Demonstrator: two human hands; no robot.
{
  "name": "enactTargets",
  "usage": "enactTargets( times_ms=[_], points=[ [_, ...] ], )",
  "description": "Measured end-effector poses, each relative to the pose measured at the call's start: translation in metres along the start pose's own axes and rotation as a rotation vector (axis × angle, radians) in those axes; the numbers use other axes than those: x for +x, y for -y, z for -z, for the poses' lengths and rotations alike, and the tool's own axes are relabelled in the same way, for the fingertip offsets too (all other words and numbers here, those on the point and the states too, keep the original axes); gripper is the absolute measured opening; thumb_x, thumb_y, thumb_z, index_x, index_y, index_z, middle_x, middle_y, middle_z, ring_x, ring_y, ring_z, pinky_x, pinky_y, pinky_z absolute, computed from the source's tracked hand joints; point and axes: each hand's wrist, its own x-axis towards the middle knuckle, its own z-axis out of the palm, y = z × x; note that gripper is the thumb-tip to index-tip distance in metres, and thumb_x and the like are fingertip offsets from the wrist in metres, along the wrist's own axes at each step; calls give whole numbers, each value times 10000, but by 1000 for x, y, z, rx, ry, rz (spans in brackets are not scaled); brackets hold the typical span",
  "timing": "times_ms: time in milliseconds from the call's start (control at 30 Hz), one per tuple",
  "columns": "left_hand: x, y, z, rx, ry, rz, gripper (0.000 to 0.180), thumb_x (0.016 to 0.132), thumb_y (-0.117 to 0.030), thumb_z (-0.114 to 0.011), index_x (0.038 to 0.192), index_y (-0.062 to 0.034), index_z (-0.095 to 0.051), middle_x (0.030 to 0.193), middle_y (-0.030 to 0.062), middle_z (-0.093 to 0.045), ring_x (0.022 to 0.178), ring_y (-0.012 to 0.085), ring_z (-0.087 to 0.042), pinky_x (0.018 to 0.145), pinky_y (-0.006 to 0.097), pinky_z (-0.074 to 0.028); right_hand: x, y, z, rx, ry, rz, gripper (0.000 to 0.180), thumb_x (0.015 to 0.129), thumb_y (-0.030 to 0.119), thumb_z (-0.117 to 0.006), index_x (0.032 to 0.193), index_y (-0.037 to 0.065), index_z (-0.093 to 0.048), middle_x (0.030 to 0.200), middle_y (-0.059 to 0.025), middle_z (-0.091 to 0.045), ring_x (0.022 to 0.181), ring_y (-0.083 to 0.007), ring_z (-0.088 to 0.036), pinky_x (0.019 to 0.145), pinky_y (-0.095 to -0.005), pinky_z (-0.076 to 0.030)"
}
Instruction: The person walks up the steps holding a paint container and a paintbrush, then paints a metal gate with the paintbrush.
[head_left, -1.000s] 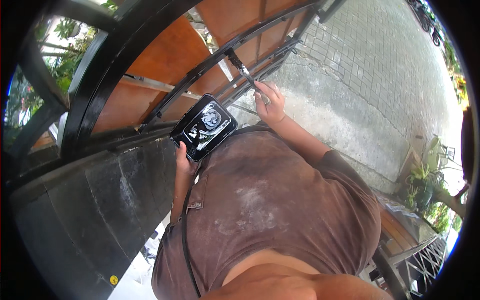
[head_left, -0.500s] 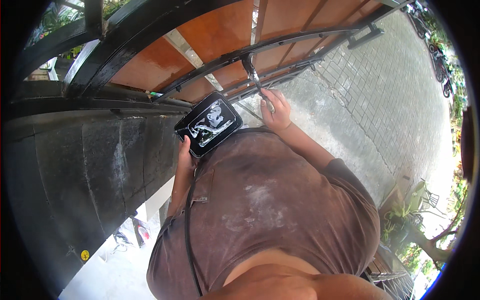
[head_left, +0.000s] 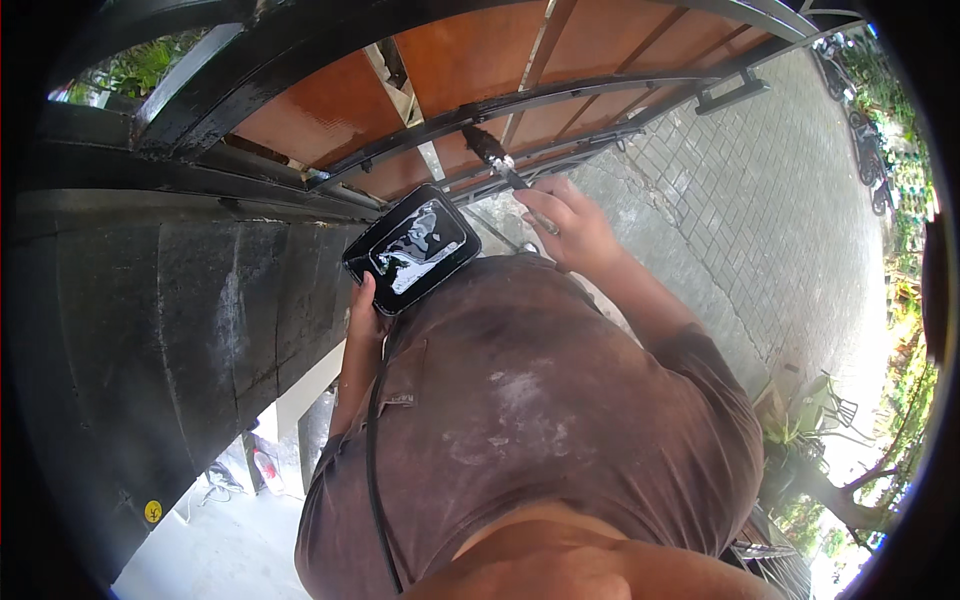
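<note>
My left hand (head_left: 366,308) grips the near-left edge of a black rectangular tray (head_left: 462,268), thumb over its rim. Glossy black paint (head_left: 400,250) lies in the tray and mirrors the light. In my right hand (head_left: 570,222) is a paintbrush (head_left: 506,170), its fingers closed round the handle. Dark bristles point up and left, close to the curved black metal rail (head_left: 540,100) of a gate; I cannot tell whether they touch it. Orange-brown panels (head_left: 470,60) fill the gate behind the rail.
A dark wall panel (head_left: 200,310) stands on my left, close to the tray. Paving (head_left: 760,200) stretches away on the right, with parked motorcycles (head_left: 868,150) at its far edge. A black cable (head_left: 372,480) hangs down my shirt front. Plants and a chair (head_left: 840,410) are at lower right.
The brush has moved left along the rail and now tilts more to the left. My right hand has turned with it and shifted slightly down. The tray has barely moved.
</note>
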Motion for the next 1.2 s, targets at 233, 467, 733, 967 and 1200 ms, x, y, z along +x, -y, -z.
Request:
enactTargets(
  times_ms=[233,467,733,967,1200],
  points=[
    [-3,6,9,-25,-20,-26,594,1023,-321,-554,1497,-35,-339,1428,142,-514,1292,280,-547,1076,436,-474,25,10,19,-141,106,-10,434,792,38,-699,1199,177,-640,1041,-55,-583,957,-280,-637,762,-402,-553],
    [-2,7,12,-10,-28,-45,588,1017,-321,-563,1488,-36,-355,1409,138,-529,1277,270,-557,1063,432,-485,31,13,14,-199,179,14,431,791,32,-683,1196,169,-632,1058,-63,-568,980,-284,-635,757,-401,-554],
    [5,11,27,-36,-54,-31,597,1007,-326,-579,1490,-57,-355,1411,127,-523,1272,267,-557,1062,424,-479,40,26,9,-286,280,58,370,847,107,-660,1208,173,-618,1079,-81,-556,1018,-282,-624,753,-399,-561],
    [9,13,30,43,-29,-79,672,1025,-481,-488,1495,-19,-354,1462,156,-500,1335,314,-513,1115,492,-424,53,39,2,-302,367,95,360,856,105,-643,1208,171,-608,1137,-109,-547,1077,-294,-609,778,-384,-574],
    [10,16,40,37,-36,-84,672,1026,-478,-490,1491,-13,-356,1457,160,-504,1329,315,-518,1113,491,-423,67,47,0,-321,426,194,398,832,59,-633,1219,143,-593,1174,-143,-557,1102,-301,-607,809,-373,-586]
  ],
)
